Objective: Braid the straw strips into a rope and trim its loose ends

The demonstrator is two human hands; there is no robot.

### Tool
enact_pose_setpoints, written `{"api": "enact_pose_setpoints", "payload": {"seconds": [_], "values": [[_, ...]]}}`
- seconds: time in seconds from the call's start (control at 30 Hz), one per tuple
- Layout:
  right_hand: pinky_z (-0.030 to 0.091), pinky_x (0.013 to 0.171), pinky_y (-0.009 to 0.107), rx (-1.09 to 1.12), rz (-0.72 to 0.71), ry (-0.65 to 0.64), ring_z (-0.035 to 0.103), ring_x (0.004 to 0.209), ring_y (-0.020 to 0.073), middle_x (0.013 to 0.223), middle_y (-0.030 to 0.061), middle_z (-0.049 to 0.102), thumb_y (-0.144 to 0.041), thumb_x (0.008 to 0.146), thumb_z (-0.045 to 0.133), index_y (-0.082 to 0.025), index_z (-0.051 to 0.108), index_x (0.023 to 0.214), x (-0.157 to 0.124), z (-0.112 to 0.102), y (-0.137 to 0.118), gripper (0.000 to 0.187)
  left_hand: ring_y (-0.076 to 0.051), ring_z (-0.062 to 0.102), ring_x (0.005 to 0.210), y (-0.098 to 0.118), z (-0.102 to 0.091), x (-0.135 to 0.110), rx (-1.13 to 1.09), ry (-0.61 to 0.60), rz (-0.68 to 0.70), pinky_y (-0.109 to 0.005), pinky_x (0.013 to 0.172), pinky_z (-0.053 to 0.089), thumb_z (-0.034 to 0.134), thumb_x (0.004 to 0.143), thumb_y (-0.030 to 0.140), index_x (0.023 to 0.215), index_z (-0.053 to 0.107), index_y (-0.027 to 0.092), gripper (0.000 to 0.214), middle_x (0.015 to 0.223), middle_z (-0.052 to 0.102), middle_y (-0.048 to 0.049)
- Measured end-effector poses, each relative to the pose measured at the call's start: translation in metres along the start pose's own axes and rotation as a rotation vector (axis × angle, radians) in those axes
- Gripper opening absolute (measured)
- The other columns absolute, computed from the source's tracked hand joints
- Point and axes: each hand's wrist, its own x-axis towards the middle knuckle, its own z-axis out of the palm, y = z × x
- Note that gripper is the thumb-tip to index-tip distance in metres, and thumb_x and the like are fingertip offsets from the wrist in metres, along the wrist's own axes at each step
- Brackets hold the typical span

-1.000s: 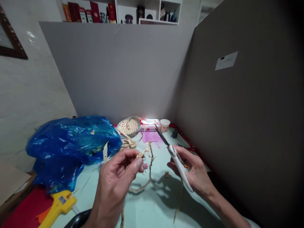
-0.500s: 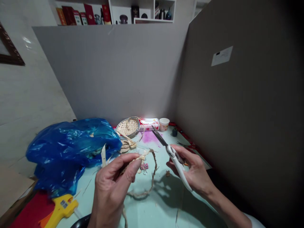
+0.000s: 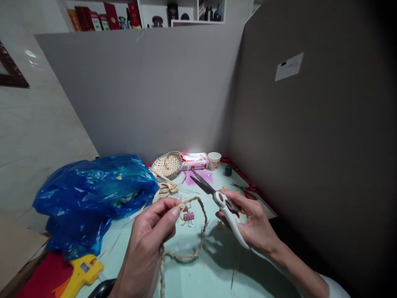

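Observation:
My left hand (image 3: 149,240) pinches the end of a braided straw rope (image 3: 189,254) between thumb and fingers, above the pale green table (image 3: 204,277). The rope loops down over the table and trails toward me. A small pink binder clip (image 3: 188,216) hangs on the rope just right of my fingertips. My right hand (image 3: 251,225) grips white-handled scissors (image 3: 228,213), whose dark blades point up and left toward the rope end with the tips a little apart.
A crumpled blue plastic bag (image 3: 93,194) fills the left of the table. A small woven basket (image 3: 168,164), a wipes pack (image 3: 195,160), a paper cup (image 3: 214,160) and a small dark jar (image 3: 228,170) stand at the back. A yellow glue gun (image 3: 81,271) lies near left. Grey partitions close in behind and on the right.
The scissors have tilted down and left, their blades now closer to the rope end. My left hand turned the rope so its loop hangs lower, and a loose straw strip beside it is gone from view.

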Motion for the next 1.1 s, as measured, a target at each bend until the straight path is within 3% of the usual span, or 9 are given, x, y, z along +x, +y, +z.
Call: {"api": "enact_pose_setpoints", "payload": {"seconds": [0.2,0.33,0.53,0.63,0.73,0.87,0.97,1.1], "values": [[0.049,0.058,0.019,-0.043,-0.020,-0.011,0.060,0.060,0.0121,0.076,0.0025,0.068,-0.025,0.080,0.065,-0.015,0.067,0.106,0.000,-0.003,0.000,0.028,-0.009,0.049,0.061,-0.001,-0.003,0.003,0.008,0.089,0.035,-0.018,0.055,0.041,0.077,0.072,0.036,0.089,0.075,0.018,0.025,0.068,0.060,0.0001],[0.050,0.058,0.020,-0.060,-0.034,-0.030,0.059,0.058,0.0121,0.073,0.0021,0.068,-0.026,0.080,0.066,-0.015,0.067,0.105,0.001,-0.003,0.002,0.028,-0.014,0.061,0.070,-0.001,-0.007,0.001,0.119,0.184,0.204,-0.022,0.067,0.047,0.077,0.072,0.033,0.088,0.078,0.021,0.020,0.072,0.071,-0.0023],[0.049,0.055,0.020,-0.050,-0.051,-0.063,0.054,0.055,0.0105,0.073,0.0014,0.067,-0.026,0.081,0.065,-0.017,0.067,0.105,0.002,-0.003,-0.003,0.025,-0.018,0.065,0.080,0.002,-0.003,-0.006,0.366,0.351,0.468,-0.024,0.075,0.049,0.072,0.073,0.026,0.078,0.079,0.026,0.008,0.085,0.075,-0.0007],[0.050,0.056,0.020,-0.036,-0.073,-0.055,0.057,0.056,0.0109,0.074,0.0013,0.068,-0.024,0.081,0.065,-0.017,0.066,0.104,0.002,-0.002,-0.003,0.024,-0.018,0.065,0.077,0.003,0.001,-0.008,0.450,0.445,0.558,-0.023,0.066,0.049,0.071,0.073,0.024,0.075,0.078,0.028,0.009,0.080,0.074,0.0001],[0.051,0.060,0.020,-0.023,-0.127,-0.052,0.063,0.063,0.0122,0.082,0.0034,0.071,-0.019,0.080,0.065,-0.017,0.065,0.106,0.000,-0.002,-0.001,0.026,-0.016,0.063,0.068,0.003,0.003,-0.008,0.492,0.428,0.624,-0.022,0.054,0.045,0.070,0.074,0.022,0.076,0.078,0.030,0.011,0.076,0.072,0.0007],[0.052,0.063,0.022,-0.074,-0.203,-0.097,0.064,0.068,0.0132,0.093,0.0065,0.071,-0.011,0.077,0.061,-0.015,0.060,0.118,-0.003,-0.002,0.002,0.042,-0.016,0.062,0.070,0.001,0.005,-0.008,0.523,0.453,0.737,-0.023,0.062,0.047,0.070,0.075,0.018,0.077,0.078,0.029,0.014,0.076,0.072,0.0012],[0.050,0.059,0.023,-0.109,-0.249,-0.115,0.059,0.062,0.0122,0.087,0.0046,0.069,-0.008,0.074,0.057,-0.016,0.057,0.122,-0.003,-0.004,0.002,0.048,-0.017,0.063,0.071,-0.002,0.007,-0.008,0.577,0.452,0.775,-0.025,0.069,0.048,0.068,0.076,0.016,0.079,0.078,0.029,0.016,0.074,0.072,0.0009],[0.045,0.056,0.026,-0.179,-0.308,-0.100,0.056,0.061,0.0144,0.076,0.0019,0.063,-0.006,0.070,0.051,-0.017,0.055,0.124,-0.002,-0.007,0.003,0.055,-0.018,0.064,0.071,-0.003,0.008,-0.009,0.588,0.472,0.766,-0.024,0.065,0.050,0.067,0.075,0.017,0.077,0.078,0.029,0.017,0.074,0.072,0.0003]]}}
